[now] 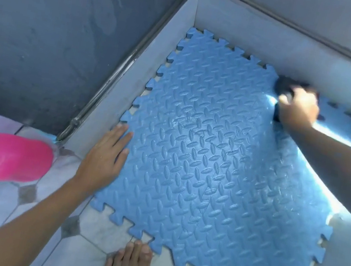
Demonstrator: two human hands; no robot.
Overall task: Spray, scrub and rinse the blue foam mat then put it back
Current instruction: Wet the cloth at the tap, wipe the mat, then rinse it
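Observation:
The blue foam mat (222, 169), with a raised tread pattern and jigsaw edges, lies flat on the tiled floor in a walled corner. Its surface looks wet and shiny. My left hand (104, 158) rests flat on the mat's left edge, fingers apart, palm down. My right hand (298, 110) reaches to the far right corner of the mat and grips a dark scrub brush (286, 86), pressed against the mat by the low wall. The hand and brush are blurred.
A pink spray bottle (10, 159) stands on the floor tiles at the left. Low grey walls (131, 83) border the mat on the left and far sides. My bare foot (127, 265) stands on the tiles by the mat's near edge.

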